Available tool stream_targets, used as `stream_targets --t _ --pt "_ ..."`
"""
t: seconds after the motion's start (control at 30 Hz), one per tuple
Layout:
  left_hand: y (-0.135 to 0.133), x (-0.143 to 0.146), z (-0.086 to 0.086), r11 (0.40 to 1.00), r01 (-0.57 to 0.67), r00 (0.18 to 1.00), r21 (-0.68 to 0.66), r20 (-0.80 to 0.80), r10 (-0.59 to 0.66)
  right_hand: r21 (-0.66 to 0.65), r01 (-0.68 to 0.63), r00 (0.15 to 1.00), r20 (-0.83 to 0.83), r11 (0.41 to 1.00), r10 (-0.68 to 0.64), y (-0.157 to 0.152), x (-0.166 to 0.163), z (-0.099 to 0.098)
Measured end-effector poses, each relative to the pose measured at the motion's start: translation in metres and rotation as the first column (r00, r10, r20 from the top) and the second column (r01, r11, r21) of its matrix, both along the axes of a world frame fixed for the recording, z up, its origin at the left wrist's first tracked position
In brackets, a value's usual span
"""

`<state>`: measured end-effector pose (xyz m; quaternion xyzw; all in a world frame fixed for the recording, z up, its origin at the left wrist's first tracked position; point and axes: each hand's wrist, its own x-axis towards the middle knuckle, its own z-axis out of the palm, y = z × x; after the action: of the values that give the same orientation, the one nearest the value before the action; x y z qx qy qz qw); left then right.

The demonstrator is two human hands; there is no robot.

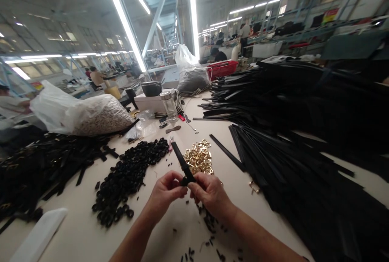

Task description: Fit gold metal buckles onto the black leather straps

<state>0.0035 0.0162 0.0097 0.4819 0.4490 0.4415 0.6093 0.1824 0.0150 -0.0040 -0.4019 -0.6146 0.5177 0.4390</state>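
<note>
A narrow black strap (pixel 181 159) sticks up and away from between my two hands over the pale table (pixel 79 233). My left hand (pixel 165 193) pinches its near end with closed fingers. My right hand (pixel 209 192) is closed on the same end from the right, touching the left. Just beyond the strap lies a heap of gold metal buckles (pixel 199 158). A spread of small black loops (pixel 127 177) lies to the left of my hands.
A big pile of long black straps (pixel 304 132) fills the right side. Finished black pieces (pixel 39 168) lie heaped at left, behind them a plastic bag of small parts (pixel 94 116). A jar (pixel 169 106), a white box (pixel 150 103) and a red basket (pixel 223 68) stand further back. Other people work in the distance.
</note>
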Motion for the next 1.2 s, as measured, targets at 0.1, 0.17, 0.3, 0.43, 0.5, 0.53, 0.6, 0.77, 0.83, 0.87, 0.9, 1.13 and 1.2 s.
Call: stream_targets --t 0.1,0.17,0.3,0.43,0.5,0.53,0.6,0.77,0.83,0.87,0.9,1.13,1.2 --pt "0.001 0.000 0.001 0.996 -0.094 0.995 0.011 -0.014 0.094 -0.004 0.044 0.999 -0.005 0.999 -0.044 0.002 0.001 -0.003" --pt "0.002 0.000 0.001 0.988 -0.155 0.988 -0.012 0.009 0.155 -0.004 0.072 0.997 0.003 0.997 -0.072 0.003 0.001 -0.005" --pt "0.003 0.000 -0.001 0.973 -0.202 0.974 -0.113 0.077 0.211 0.033 0.077 0.994 0.070 0.996 -0.079 0.003 0.001 -0.007" --pt "0.002 0.004 -0.001 0.963 -0.207 0.962 -0.174 0.142 0.232 0.079 0.079 0.985 0.149 0.994 -0.090 0.001 0.003 -0.003" --pt "0.001 0.006 -0.001 0.965 -0.213 0.965 -0.153 0.121 0.232 0.091 0.077 0.979 0.180 0.993 -0.092 0.000 0.004 -0.001" --pt "0.001 0.006 -0.001 0.966 -0.222 0.966 -0.136 0.102 0.236 0.096 0.075 0.976 0.196 0.993 -0.092 0.000 0.004 0.000" --pt "0.001 0.007 -0.001 0.965 -0.240 0.966 -0.101 0.073 0.248 0.104 0.070 0.970 0.224 0.992 -0.091 0.000 0.004 0.001" --pt "0.002 0.010 -0.001 0.968 -0.242 0.966 -0.072 0.074 0.247 0.131 0.055 0.957 0.277 0.990 -0.090 0.000 0.004 0.004" --pt "0.001 0.012 0.000 0.969 -0.239 0.965 -0.055 0.095 0.244 0.133 0.037 0.955 0.287 0.990 -0.074 0.000 0.004 0.006" --pt "0.001 0.012 0.001 0.970 -0.238 0.965 -0.048 0.106 0.241 0.129 0.028 0.956 0.285 0.991 -0.064 0.000 0.004 0.006" --pt "0.001 0.012 0.001 0.971 -0.237 0.964 -0.044 0.115 0.241 0.122 0.022 0.960 0.276 0.992 -0.055 0.000 0.003 0.006" --pt "0.002 0.013 0.001 0.952 -0.286 0.937 -0.112 0.178 0.302 -0.005 0.090 0.994 0.070 0.996 -0.090 0.002 0.001 -0.001" --pt "0.002 0.014 0.001 0.949 -0.291 0.930 -0.121 0.198 0.311 -0.009 0.089 0.993 0.080 0.996 -0.088 0.002 0.001 -0.001"
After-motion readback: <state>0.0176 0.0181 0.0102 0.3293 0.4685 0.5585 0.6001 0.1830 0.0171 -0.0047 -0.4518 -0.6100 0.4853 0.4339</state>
